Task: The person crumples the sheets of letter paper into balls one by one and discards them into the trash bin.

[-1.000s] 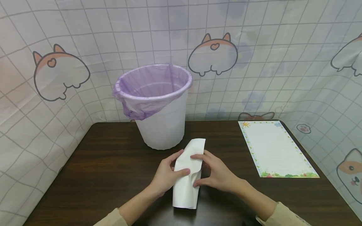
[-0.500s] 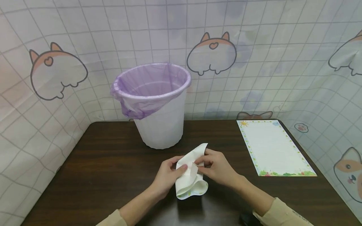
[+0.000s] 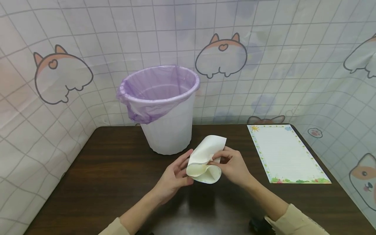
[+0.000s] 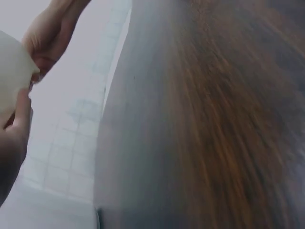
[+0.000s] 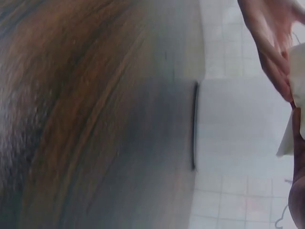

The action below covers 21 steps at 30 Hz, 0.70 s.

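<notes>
A loosely rolled sheet of white paper is held up over the dark table, its curled end facing me. My right hand pinches the fold of the paper from the right, between thumb and fingertips. On the other side my left hand touches the roll with fingers fairly straight and the thumb spread below. In the right wrist view the paper lies along the extended fingers of the left hand. The left wrist view catches only part of the paper at its edge.
Behind the hands stands a white bin lined with a purple bag. A sheet of stationery with a decorated border lies flat at the right. A dark object sits near the right sleeve. Patterned cloth surrounds the table.
The paper has tipped and risen away from me, its curled end now turned toward me. The left thumb has come off its face; the right hand has gone from spread fingers to a pinch.
</notes>
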Available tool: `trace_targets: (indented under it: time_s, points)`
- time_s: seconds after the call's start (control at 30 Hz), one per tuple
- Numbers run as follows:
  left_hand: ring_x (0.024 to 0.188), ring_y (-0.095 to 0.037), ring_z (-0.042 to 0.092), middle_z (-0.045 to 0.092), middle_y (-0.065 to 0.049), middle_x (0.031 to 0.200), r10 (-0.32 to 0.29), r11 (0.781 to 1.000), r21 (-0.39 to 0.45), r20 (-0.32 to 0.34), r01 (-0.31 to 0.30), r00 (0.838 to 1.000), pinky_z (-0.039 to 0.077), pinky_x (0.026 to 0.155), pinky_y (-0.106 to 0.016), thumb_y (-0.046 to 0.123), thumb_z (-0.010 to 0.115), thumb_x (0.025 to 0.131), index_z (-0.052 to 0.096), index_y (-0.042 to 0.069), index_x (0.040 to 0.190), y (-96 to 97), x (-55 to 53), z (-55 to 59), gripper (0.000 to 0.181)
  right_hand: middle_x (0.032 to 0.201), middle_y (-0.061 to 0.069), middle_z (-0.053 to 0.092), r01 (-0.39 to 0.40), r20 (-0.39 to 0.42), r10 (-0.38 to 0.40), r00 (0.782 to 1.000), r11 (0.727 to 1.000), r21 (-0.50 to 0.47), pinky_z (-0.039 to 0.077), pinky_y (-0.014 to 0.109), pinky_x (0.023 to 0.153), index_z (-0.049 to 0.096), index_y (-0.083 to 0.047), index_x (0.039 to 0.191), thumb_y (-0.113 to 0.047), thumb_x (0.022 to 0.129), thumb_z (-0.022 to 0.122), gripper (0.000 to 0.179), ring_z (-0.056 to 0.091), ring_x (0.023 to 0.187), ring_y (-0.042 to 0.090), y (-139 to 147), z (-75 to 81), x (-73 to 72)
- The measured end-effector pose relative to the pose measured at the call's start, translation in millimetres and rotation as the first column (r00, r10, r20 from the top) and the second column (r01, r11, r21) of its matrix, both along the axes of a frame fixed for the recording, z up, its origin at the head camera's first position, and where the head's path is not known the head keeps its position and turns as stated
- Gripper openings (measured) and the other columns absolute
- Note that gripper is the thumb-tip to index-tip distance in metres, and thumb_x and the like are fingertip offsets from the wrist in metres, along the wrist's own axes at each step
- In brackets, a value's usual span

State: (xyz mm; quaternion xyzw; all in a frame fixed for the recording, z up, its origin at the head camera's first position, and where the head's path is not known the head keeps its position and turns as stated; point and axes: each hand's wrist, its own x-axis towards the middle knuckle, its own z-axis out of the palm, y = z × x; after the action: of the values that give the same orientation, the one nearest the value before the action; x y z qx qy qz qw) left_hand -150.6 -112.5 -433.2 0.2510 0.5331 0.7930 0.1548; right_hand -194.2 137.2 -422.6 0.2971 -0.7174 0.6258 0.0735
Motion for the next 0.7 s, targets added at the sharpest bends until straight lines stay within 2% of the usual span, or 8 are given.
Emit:
trace_targets:
  time_s: [0.1,0.2,0.27,0.37,0.47,0.6,0.7]
  points:
    - [0.125,-0.026,0.06,0.049,-0.018,0.15,0.155,0.987,-0.043,0.017,-0.155,0.988,0.054,0.096,-0.034,0.02,0.085,0.088,0.031,0.001,0.158,7.4,0.4,3.7,0.091,0.102,0.014,0.065,0.006,-0.006,-0.006,1.0,1.0,-0.011,0.06,0.03,0.068,0.075,0.005,0.089,0.014,0.079,0.08,0.014,0.067,0.087,0.019,-3,-2.2,1.3]
    - [0.115,-0.026,0.065,0.057,-0.019,0.137,0.254,0.965,-0.078,0.045,-0.25,0.966,0.057,0.091,-0.036,0.012,0.084,0.088,0.039,0.0,0.154,14.1,0.4,6.6,0.081,0.1,0.012,0.067,0.02,-0.02,-0.02,1.0,1.0,-0.009,0.06,0.03,0.066,0.077,0.003,0.087,0.015,0.077,0.08,0.016,0.067,0.085,0.019,-6,-4.8,2.7]
    - [0.114,-0.026,0.065,0.057,-0.019,0.136,0.279,0.958,-0.091,0.058,-0.273,0.958,0.057,0.09,-0.036,0.007,0.083,0.088,0.04,0.0,0.154,16.9,0.0,7.3,0.079,0.098,0.009,0.069,0.033,-0.045,-0.032,0.998,0.999,0.01,0.06,0.03,0.063,0.078,0.0,0.087,0.013,0.077,0.083,0.017,0.067,0.081,0.018,-8,-6.1,3.4]
    - [0.115,-0.027,0.065,0.056,-0.019,0.137,0.289,0.953,-0.107,0.061,-0.282,0.955,0.058,0.089,-0.036,0.0,0.08,0.088,0.041,0.002,0.154,17.7,-0.9,6.5,0.077,0.096,0.007,0.07,0.033,-0.095,-0.031,0.995,0.999,0.022,0.059,0.03,0.059,0.08,-0.004,0.086,0.011,0.077,0.084,0.017,0.067,0.076,0.017,-12,-5.5,5.5]
    - [0.112,-0.026,0.066,0.058,-0.019,0.134,0.303,0.948,-0.118,0.04,-0.297,0.952,0.059,0.086,-0.035,-0.002,0.079,0.088,0.048,0.001,0.149,16.7,-2.7,6.0,0.069,0.095,0.008,0.072,0.03,-0.127,-0.027,0.991,0.999,0.015,0.059,0.031,0.058,0.08,-0.005,0.085,0.01,0.078,0.084,0.017,0.068,0.076,0.016,-16,-3.5,7.1]
    - [0.097,-0.023,0.07,0.069,-0.017,0.115,0.356,0.926,-0.132,0.001,-0.352,0.935,0.059,0.078,-0.032,-0.002,0.078,0.089,0.063,-0.007,0.128,18.2,-5.7,6.7,0.043,0.097,0.008,0.073,0.031,-0.113,-0.031,0.993,1.0,-0.006,0.06,0.032,0.06,0.079,-0.005,0.084,0.011,0.077,0.084,0.018,0.068,0.081,0.017,-18,-0.8,7.7]
    - [0.086,-0.019,0.07,0.073,-0.011,0.102,0.407,0.902,-0.155,-0.004,-0.402,0.914,0.058,0.073,-0.03,-0.002,0.077,0.09,0.068,-0.01,0.113,21.5,-7.2,7.4,0.026,0.097,0.007,0.073,0.032,-0.094,-0.032,0.995,0.999,0.006,0.061,0.033,0.062,0.079,-0.006,0.086,0.01,0.078,0.084,0.018,0.069,0.081,0.017,-18,0.9,8.1]
